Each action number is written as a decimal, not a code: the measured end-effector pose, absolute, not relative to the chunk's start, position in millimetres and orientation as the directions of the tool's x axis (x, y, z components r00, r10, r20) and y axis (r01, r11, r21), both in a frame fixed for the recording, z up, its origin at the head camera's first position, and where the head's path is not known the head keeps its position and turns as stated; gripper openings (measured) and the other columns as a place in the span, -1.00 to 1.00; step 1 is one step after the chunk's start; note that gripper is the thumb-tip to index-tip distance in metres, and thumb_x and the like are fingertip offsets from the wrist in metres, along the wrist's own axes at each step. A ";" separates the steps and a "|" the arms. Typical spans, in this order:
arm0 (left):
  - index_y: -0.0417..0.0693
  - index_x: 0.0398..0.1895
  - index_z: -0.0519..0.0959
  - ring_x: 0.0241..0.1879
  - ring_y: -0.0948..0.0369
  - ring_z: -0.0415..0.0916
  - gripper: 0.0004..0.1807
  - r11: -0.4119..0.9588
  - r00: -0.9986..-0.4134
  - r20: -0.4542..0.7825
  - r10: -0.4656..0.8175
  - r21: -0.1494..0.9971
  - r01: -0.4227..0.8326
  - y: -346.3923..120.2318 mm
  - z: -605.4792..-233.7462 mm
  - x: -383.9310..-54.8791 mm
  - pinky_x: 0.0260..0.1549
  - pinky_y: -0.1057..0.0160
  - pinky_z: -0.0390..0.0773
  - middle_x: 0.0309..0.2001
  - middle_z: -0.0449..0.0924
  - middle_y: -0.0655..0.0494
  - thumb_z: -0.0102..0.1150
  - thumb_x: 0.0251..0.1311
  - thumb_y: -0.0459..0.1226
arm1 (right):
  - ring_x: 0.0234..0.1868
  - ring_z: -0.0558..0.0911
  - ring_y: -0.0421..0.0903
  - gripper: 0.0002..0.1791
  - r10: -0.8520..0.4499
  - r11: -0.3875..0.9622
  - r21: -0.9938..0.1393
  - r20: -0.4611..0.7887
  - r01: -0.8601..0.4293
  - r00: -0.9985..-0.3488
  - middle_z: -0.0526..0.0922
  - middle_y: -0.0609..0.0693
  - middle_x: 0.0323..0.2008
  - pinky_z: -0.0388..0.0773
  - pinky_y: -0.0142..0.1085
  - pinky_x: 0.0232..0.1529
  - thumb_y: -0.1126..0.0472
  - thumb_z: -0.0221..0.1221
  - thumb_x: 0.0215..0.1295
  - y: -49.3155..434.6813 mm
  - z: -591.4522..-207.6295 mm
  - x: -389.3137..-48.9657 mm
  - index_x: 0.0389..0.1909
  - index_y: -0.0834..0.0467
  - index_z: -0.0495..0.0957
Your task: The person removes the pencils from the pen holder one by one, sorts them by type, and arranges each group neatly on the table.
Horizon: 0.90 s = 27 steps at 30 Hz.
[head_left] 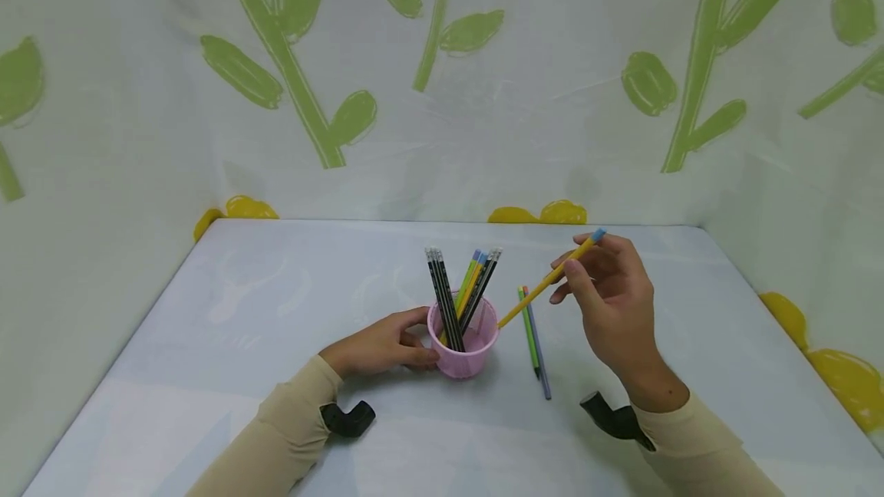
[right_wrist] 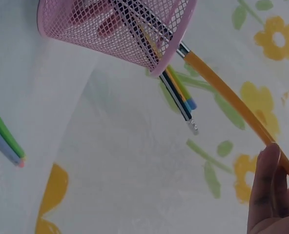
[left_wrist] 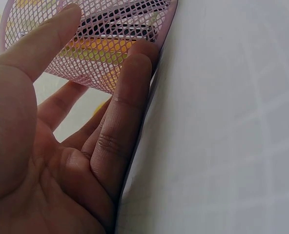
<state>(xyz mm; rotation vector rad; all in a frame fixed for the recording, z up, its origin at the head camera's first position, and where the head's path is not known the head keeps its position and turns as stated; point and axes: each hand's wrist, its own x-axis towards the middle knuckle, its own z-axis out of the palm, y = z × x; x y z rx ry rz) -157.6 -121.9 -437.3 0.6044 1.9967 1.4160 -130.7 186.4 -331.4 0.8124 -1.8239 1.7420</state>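
Note:
A pink mesh pencil cup (head_left: pixel 464 366) stands on the table. My left hand (head_left: pixel 383 343) holds it from the left, with thumb and fingers around its side in the left wrist view. Several black pencils (head_left: pixel 443 290) lean in the cup, along with a few yellow and green ones. Between thumb and fingers, my right hand (head_left: pixel 618 309) pinches a yellow pencil (head_left: pixel 545 284) near its blue-capped end. That pencil slants down to the left, its lower end at the cup's right rim in the head view.
Right of the cup, a green pencil (head_left: pixel 530 332) and a bluish-purple pencil (head_left: pixel 539 351) lie side by side on the white table (head_left: pixel 276 282). Behind the table rises a pale wall (head_left: pixel 552 136) with painted green leaves and yellow flowers.

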 end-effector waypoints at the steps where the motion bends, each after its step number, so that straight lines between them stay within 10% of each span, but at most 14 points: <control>1: 0.29 0.53 0.17 -0.16 0.18 0.67 -0.21 0.324 -0.710 -0.219 0.669 0.946 0.013 -122.6 -437.3 -157.3 -0.14 0.21 0.62 0.31 0.41 -0.01 0.31 0.29 -0.13 | -0.28 0.71 -0.16 -0.67 -0.087 0.003 -0.707 0.704 -0.707 -0.705 0.67 0.02 -0.26 0.65 -0.43 -0.41 0.64 0.02 0.32 186.9 -330.7 -131.2 0.09 0.48 0.36; 13: 0.27 0.56 0.12 -0.17 0.19 0.66 -0.18 0.322 -0.704 -0.214 0.677 0.946 0.022 -123.7 -435.1 -157.6 -0.14 0.22 0.61 0.32 0.39 -0.04 0.30 0.30 -0.12 | -0.43 0.73 -0.09 -0.64 -0.155 0.264 -0.863 0.402 -0.430 -0.902 0.60 0.05 -0.30 0.69 -0.28 -0.44 0.34 0.01 0.53 194.5 -338.1 -146.7 0.27 0.27 0.29; 27: 0.27 0.56 0.13 -0.18 0.19 0.64 -0.18 0.336 -0.706 -0.227 0.671 0.942 0.016 -122.3 -435.5 -157.8 -0.16 0.22 0.60 0.30 0.41 -0.03 0.30 0.30 -0.11 | -0.37 0.73 0.24 -0.48 -0.213 0.423 -0.892 0.074 -0.160 -0.974 0.54 0.30 -0.16 0.70 -0.22 -0.39 0.28 0.00 0.51 212.5 -369.0 -175.1 0.44 0.15 0.21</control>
